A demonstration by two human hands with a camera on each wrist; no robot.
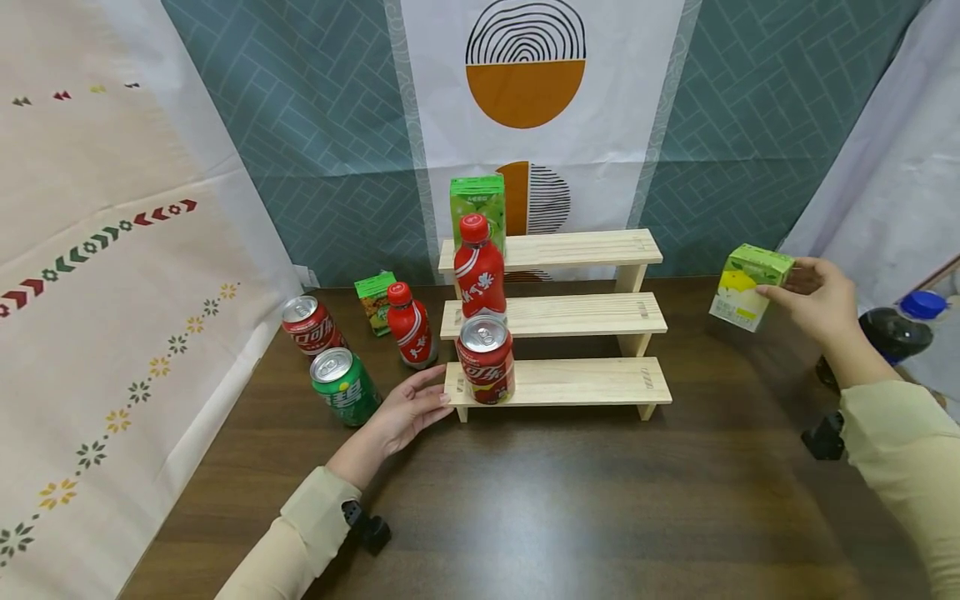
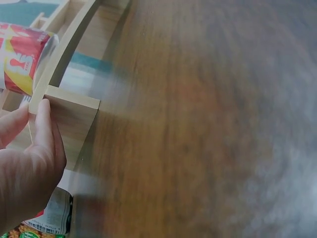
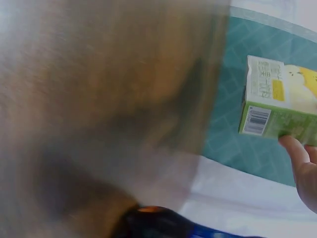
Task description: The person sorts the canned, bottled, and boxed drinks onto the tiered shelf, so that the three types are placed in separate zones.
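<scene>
My right hand [image 1: 813, 296] grips a green and yellow juice carton [image 1: 750, 287] in the air at the right of the three-step wooden rack [image 1: 570, 382]; the same carton [image 3: 282, 103] shows in the right wrist view. My left hand [image 1: 408, 412] rests with straight fingers against the left end of the rack's bottom step [image 2: 64, 106]. A red cola can [image 1: 486, 360] stands on the bottom step, a red bottle [image 1: 479, 271] on the middle step, a green carton [image 1: 477, 208] on the top step.
Left of the rack on the dark wooden table [image 1: 570, 500] stand a green can [image 1: 345, 387], a red can [image 1: 311, 325], a second red bottle [image 1: 409, 325] and a small green carton [image 1: 376, 302]. A dark bottle with a blue cap [image 1: 903, 325] lies at the right edge.
</scene>
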